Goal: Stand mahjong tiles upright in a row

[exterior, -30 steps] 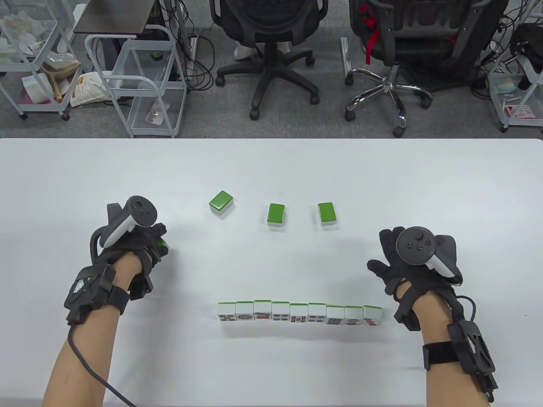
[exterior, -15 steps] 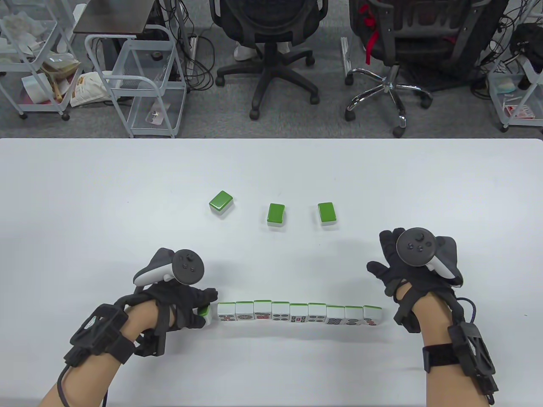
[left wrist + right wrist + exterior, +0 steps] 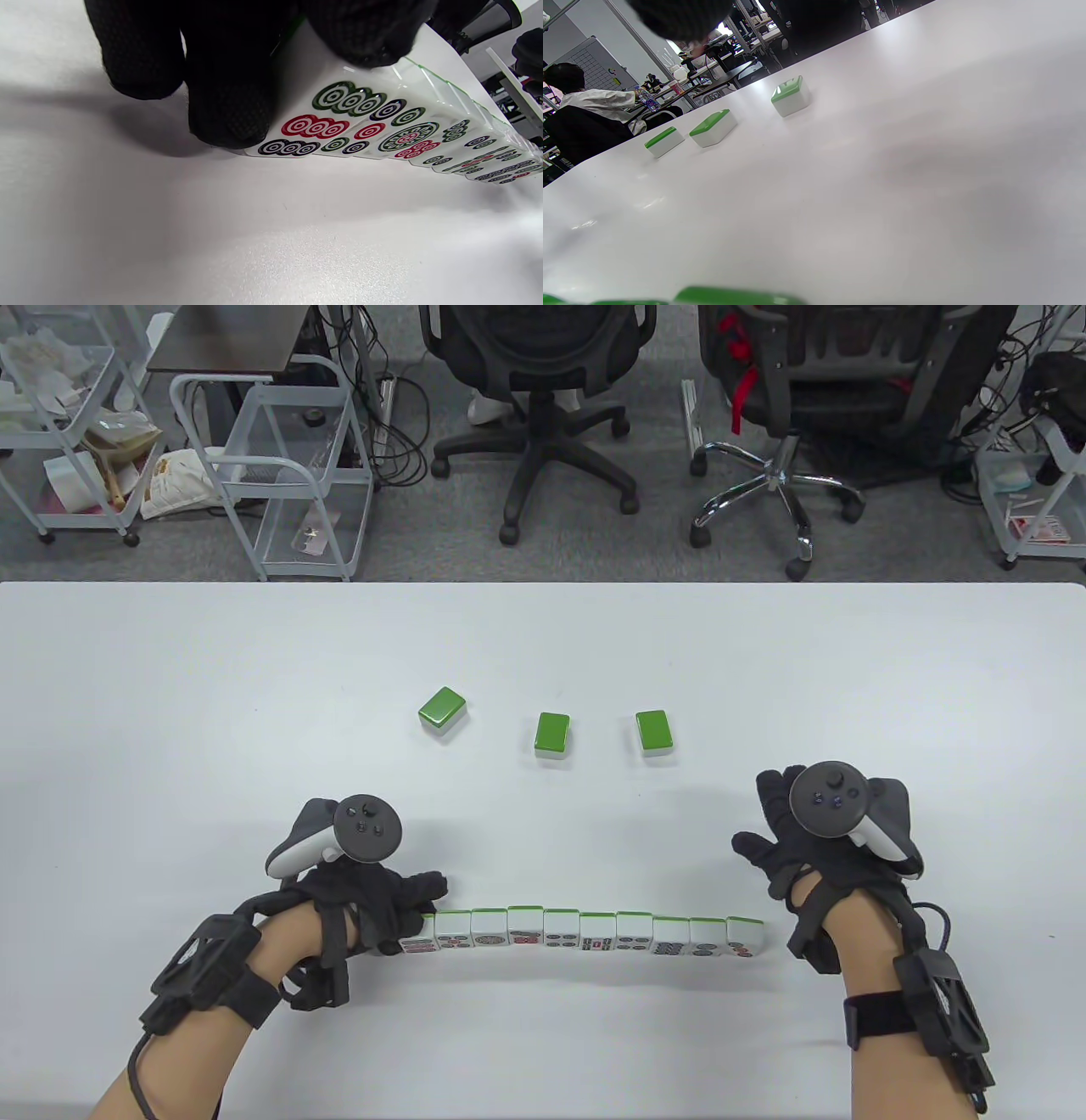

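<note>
A row of several upright mahjong tiles (image 3: 594, 933) stands near the table's front, faces toward me. My left hand (image 3: 414, 909) pinches the leftmost tile (image 3: 417, 944), which stands against the row's left end. In the left wrist view that tile (image 3: 316, 127) shows circles in green, red and black, with a gloved finger (image 3: 229, 110) on its outer side and another (image 3: 365, 38) on its top. Three green-backed tiles lie flat farther back: left (image 3: 443, 708), middle (image 3: 552, 733), right (image 3: 655, 730). My right hand (image 3: 776, 823) is open and holds nothing, just beyond the row's right end.
The white table (image 3: 170, 687) ends at its far edge, with office chairs (image 3: 543, 407) and wire carts (image 3: 280, 475) behind it. In the right wrist view the three flat tiles (image 3: 713, 127) lie ahead, and the row's green tops (image 3: 734, 296) show at the bottom edge.
My left hand carried a tile from the table's left side down to the row's left end, where it now stands upright. The right hand has barely moved.
</note>
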